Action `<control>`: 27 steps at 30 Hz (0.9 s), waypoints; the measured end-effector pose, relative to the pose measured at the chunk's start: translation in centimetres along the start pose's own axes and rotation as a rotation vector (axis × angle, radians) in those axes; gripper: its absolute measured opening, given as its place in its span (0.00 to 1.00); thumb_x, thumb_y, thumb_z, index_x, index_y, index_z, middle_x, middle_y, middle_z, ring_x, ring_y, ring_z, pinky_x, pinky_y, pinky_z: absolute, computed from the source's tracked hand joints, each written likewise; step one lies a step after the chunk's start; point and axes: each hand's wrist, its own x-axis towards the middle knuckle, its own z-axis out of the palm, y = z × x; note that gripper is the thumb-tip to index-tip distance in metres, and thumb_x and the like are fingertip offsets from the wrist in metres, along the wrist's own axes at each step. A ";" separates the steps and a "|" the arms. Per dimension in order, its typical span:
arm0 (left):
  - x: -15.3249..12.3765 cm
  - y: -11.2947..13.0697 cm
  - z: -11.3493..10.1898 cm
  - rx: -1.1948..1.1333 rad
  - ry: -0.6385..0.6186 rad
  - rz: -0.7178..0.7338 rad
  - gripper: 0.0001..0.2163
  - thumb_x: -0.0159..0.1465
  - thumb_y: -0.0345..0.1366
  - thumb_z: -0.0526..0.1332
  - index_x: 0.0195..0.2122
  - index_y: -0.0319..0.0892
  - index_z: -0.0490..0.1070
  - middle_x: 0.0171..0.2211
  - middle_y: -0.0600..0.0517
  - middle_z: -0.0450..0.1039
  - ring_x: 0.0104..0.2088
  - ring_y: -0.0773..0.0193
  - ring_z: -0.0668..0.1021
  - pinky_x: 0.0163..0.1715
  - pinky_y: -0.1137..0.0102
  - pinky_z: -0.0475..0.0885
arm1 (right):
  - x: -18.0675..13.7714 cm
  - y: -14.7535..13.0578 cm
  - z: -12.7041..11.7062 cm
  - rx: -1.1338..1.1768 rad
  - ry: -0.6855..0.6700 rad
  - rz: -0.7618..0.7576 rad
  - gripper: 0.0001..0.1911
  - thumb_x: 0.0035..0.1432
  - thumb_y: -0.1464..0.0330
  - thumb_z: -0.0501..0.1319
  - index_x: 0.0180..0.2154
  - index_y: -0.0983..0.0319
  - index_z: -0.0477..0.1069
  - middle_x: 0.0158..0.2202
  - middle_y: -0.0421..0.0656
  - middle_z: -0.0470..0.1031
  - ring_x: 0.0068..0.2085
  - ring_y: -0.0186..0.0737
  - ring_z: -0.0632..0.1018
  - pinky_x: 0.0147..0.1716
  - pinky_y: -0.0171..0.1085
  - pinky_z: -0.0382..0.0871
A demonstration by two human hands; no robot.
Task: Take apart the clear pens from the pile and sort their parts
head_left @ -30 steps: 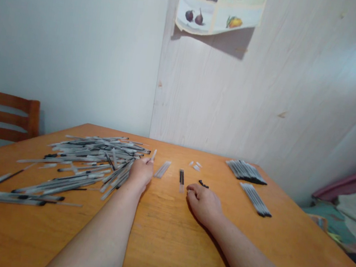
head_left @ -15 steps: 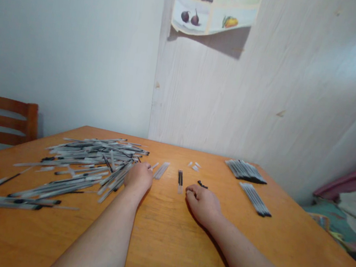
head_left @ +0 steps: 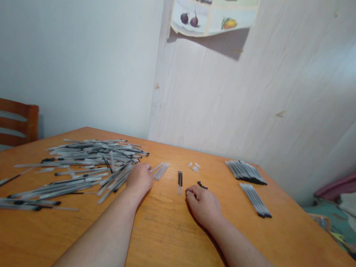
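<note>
My left hand [head_left: 140,181] is closed at the right edge of a messy pile of pens [head_left: 95,157]. A clear pen barrel [head_left: 157,167] sticks out past its fingertips, touching or almost touching a few clear barrels [head_left: 162,172] laid side by side. My right hand [head_left: 204,204] rests on the table with its fingers curled in; what they hold, if anything, is hidden. Two dark ink refills [head_left: 180,179] with pale lower ends lie between the hands. Just beyond my right hand are small black caps [head_left: 202,184].
Small clear-white pieces [head_left: 195,167] lie past the refills. Two neat rows of pens, a larger one [head_left: 245,171] and a smaller one [head_left: 255,200], lie at the right of the wooden table [head_left: 162,246]. A chair [head_left: 3,122] stands left; fabric [head_left: 353,207] is heaped right.
My left hand has shifted slightly right, bringing the clear barrel close beside the other barrels. My right hand has stayed in place.
</note>
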 end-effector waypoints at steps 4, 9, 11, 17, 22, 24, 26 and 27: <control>0.1 -0.1 0.2 -0.010 -0.011 0.007 0.11 0.59 0.29 0.55 0.31 0.44 0.78 0.34 0.43 0.79 0.37 0.54 0.79 0.32 0.68 0.64 | 0.1 0.0 0.0 0.006 -0.007 0.009 0.17 0.64 0.62 0.50 0.40 0.55 0.78 0.38 0.42 0.81 0.42 0.41 0.78 0.37 0.34 0.62; 0.3 -0.2 0.6 -0.024 -0.023 0.007 0.12 0.58 0.28 0.55 0.34 0.44 0.79 0.37 0.44 0.80 0.38 0.56 0.78 0.32 0.69 0.64 | 0.2 0.2 0.1 0.009 -0.010 -0.004 0.17 0.64 0.62 0.50 0.40 0.55 0.78 0.38 0.42 0.81 0.42 0.42 0.78 0.36 0.35 0.61; 0.3 -0.2 0.7 -0.023 -0.023 0.011 0.12 0.58 0.28 0.55 0.34 0.43 0.79 0.38 0.45 0.80 0.39 0.57 0.78 0.32 0.70 0.64 | 0.2 0.3 0.2 0.015 -0.009 -0.014 0.17 0.64 0.61 0.50 0.40 0.54 0.78 0.39 0.42 0.81 0.43 0.42 0.78 0.36 0.35 0.61; 0.3 0.0 0.8 -0.032 -0.009 0.008 0.12 0.60 0.28 0.54 0.35 0.43 0.78 0.39 0.45 0.79 0.41 0.57 0.78 0.35 0.69 0.65 | 0.2 0.5 0.3 0.020 -0.004 -0.014 0.17 0.64 0.61 0.50 0.40 0.55 0.78 0.38 0.42 0.81 0.42 0.42 0.78 0.36 0.35 0.61; 0.2 0.3 0.6 -0.031 -0.019 -0.003 0.11 0.61 0.29 0.53 0.36 0.43 0.76 0.39 0.45 0.79 0.41 0.57 0.78 0.36 0.69 0.65 | 0.3 0.6 0.4 0.023 0.000 -0.014 0.17 0.64 0.61 0.50 0.39 0.54 0.77 0.38 0.42 0.81 0.42 0.42 0.78 0.36 0.36 0.61; 0.1 0.4 0.5 -0.022 -0.015 0.008 0.10 0.62 0.31 0.54 0.36 0.43 0.76 0.39 0.45 0.78 0.41 0.57 0.78 0.36 0.69 0.65 | 0.3 0.6 0.4 0.025 0.000 -0.013 0.17 0.64 0.61 0.50 0.39 0.54 0.77 0.38 0.42 0.81 0.41 0.42 0.78 0.35 0.36 0.61; 0.0 0.5 0.6 -0.018 -0.011 0.016 0.10 0.63 0.37 0.55 0.37 0.42 0.75 0.39 0.44 0.78 0.41 0.56 0.78 0.36 0.69 0.65 | 0.4 0.5 0.3 0.027 -0.003 -0.013 0.17 0.64 0.62 0.50 0.39 0.55 0.77 0.38 0.42 0.81 0.42 0.42 0.78 0.35 0.35 0.61; 0.0 0.6 0.6 -0.018 -0.011 0.017 0.11 0.63 0.41 0.56 0.38 0.41 0.74 0.40 0.43 0.78 0.41 0.56 0.78 0.36 0.69 0.66 | 0.4 0.5 0.3 0.027 -0.005 -0.012 0.17 0.64 0.62 0.50 0.39 0.55 0.77 0.38 0.42 0.81 0.41 0.42 0.78 0.35 0.35 0.61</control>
